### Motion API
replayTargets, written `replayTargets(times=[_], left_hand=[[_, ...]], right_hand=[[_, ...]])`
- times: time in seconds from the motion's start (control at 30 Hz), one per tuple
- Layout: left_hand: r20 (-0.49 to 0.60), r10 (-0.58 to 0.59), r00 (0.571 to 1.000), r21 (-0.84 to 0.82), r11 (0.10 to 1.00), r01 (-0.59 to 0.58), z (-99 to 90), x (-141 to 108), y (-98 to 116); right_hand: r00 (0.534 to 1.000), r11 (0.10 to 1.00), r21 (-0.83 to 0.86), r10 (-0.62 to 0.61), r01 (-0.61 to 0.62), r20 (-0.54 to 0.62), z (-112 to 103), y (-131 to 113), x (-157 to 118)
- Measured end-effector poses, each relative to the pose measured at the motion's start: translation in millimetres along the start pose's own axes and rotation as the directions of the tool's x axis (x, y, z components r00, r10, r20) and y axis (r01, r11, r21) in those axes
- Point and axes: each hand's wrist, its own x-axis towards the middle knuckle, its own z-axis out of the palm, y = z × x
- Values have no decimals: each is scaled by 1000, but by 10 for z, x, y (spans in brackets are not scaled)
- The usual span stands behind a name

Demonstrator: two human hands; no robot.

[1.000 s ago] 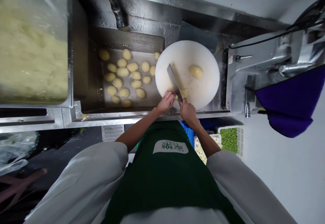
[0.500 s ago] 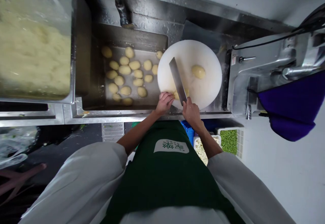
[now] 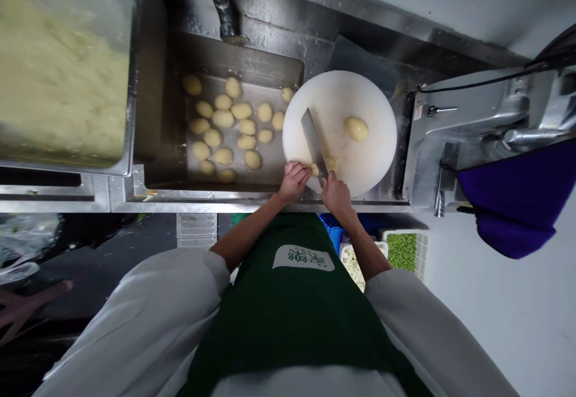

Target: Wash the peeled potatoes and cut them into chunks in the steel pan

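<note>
My right hand [image 3: 336, 197] is closed round the handle of a cleaver [image 3: 314, 142], whose broad blade slants up and to the left over a round white cutting board [image 3: 378, 163]. At the board's near left edge my left hand [image 3: 294, 180] has its fingers curled on a small piece of potato [image 3: 314, 170], just left of the blade. Cut potato slices [image 3: 332, 164] lie against the blade's right side. A whole peeled potato [image 3: 356, 128] rests on the right half of the board.
Left of the board is a steel sink [image 3: 175, 172] holding several peeled potatoes [image 3: 223, 119], with a faucet [image 3: 230, 28] above. A large metal container [image 3: 131, 85] of pale cut food stands further left. A purple cloth [image 3: 517, 193] hangs at right; a basket of chopped greens [image 3: 402, 252] sits below the counter.
The potato piece under my left hand looks shorter, and more slices show on the blade's right side. The blade has shifted slightly left across the potato. The whole view has moved a little.
</note>
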Motion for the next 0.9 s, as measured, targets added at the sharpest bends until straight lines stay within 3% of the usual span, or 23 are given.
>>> replayTargets(times=[0.3,0.6,0.9], left_hand=[[11,-23,1000,-21,1000,23,7,3,26],[8,-6,1000,-19,1000,6,16,6,10],[-6,-3,1000,-19,1000,3,28,7,15]], right_hand=[[999,1000,10,-6,7,-49,-159,19,-162],[1000,999,26,-20,21,-23,49,-34,93],[998,999,30,-26,28,-62,-188,-5,-88]])
